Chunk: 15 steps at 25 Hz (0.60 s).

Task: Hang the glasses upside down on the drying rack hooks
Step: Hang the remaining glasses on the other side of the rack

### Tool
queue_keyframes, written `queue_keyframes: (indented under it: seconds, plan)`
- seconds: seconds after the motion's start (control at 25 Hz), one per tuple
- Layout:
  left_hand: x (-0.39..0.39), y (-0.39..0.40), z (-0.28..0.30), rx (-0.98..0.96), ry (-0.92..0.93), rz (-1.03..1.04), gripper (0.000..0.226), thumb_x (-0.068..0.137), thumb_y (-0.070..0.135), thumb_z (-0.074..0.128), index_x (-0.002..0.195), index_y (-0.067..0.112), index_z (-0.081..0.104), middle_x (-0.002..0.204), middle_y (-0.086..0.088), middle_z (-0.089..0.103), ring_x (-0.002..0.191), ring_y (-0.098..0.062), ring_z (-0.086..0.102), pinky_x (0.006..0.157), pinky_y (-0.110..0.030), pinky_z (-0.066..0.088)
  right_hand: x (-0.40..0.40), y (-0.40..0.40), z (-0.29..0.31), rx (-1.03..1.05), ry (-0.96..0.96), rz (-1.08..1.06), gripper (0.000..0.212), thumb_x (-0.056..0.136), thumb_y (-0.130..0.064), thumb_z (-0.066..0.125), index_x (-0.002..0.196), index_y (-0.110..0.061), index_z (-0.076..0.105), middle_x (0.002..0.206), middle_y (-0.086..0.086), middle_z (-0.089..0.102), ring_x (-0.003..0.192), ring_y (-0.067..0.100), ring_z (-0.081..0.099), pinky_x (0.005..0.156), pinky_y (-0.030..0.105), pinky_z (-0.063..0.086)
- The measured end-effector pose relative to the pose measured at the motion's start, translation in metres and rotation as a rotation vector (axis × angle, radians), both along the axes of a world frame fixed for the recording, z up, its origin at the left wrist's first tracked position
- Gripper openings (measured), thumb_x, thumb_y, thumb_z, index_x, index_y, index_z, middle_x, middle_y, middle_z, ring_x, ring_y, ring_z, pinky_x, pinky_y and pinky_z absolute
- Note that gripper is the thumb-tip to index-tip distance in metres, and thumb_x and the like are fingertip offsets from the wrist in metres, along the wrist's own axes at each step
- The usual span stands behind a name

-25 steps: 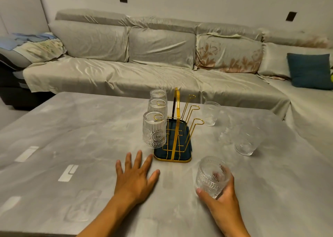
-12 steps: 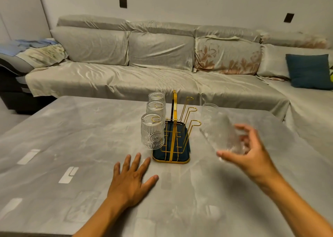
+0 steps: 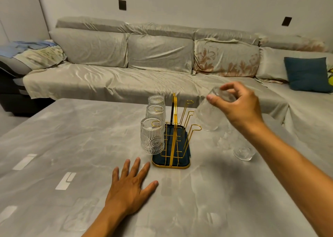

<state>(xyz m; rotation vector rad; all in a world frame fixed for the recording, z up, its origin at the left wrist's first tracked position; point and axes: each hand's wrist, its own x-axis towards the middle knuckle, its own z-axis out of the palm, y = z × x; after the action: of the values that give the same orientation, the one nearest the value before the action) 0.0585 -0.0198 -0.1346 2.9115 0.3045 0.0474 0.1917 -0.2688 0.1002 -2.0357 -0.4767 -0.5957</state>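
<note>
A gold wire drying rack point(image 3: 173, 128) on a dark blue tray stands mid-table. Three ribbed glasses hang upside down on its left hooks, the nearest glass point(image 3: 152, 136) in front. The three right hooks point(image 3: 195, 127) are bare. My right hand point(image 3: 236, 107) holds a clear glass point(image 3: 207, 115) by its base, mouth down and tilted, just right of the rack above the right hooks. My left hand point(image 3: 130, 190) lies flat on the table in front of the rack, fingers spread. Another glass point(image 3: 244, 153) stands on the table to the right, partly hidden by my forearm.
The grey marbled table point(image 3: 72, 146) stretches left and toward me. A long grey sofa point(image 3: 126, 71) with cushions runs behind it, with a blue cushion point(image 3: 307, 73) at the right.
My right hand lifted the glass off the table, turned it mouth down and carried it up and left toward the rack's right hooks. My left hand stayed flat on the table.
</note>
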Motion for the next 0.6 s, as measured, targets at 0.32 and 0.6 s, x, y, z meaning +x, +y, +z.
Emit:
queue_keyframes:
  seconds: [0.32, 0.6]
  plan:
    - [-0.001, 0.0, 0.002, -0.021, -0.026, 0.0, 0.08, 0.074, 0.087, 0.0, 0.145, 0.052, -0.008, 0.16, 0.011, -0.014, 0.146, -0.02, -0.021, 0.116, -0.051, -0.015, 0.009, 0.027, -0.072, -0.255, -0.085, -0.021, 0.048, 0.071, -0.053, 0.071, 0.11, -0.025, 0.066, 0.112, 0.004, 0.068, 0.103, 0.02, 0.046, 0.075, 0.032, 0.039]
    - [-0.001, 0.001, -0.001, -0.026, -0.03, 0.01, 0.079, 0.074, 0.087, 0.001, 0.144, 0.054, -0.008, 0.16, 0.012, -0.014, 0.146, -0.019, -0.021, 0.116, -0.051, -0.015, 0.009, 0.035, -0.107, -0.32, -0.04, -0.014, 0.045, 0.075, -0.043, 0.073, 0.115, -0.023, 0.064, 0.115, 0.006, 0.067, 0.104, 0.026, 0.047, 0.076, 0.032, 0.038]
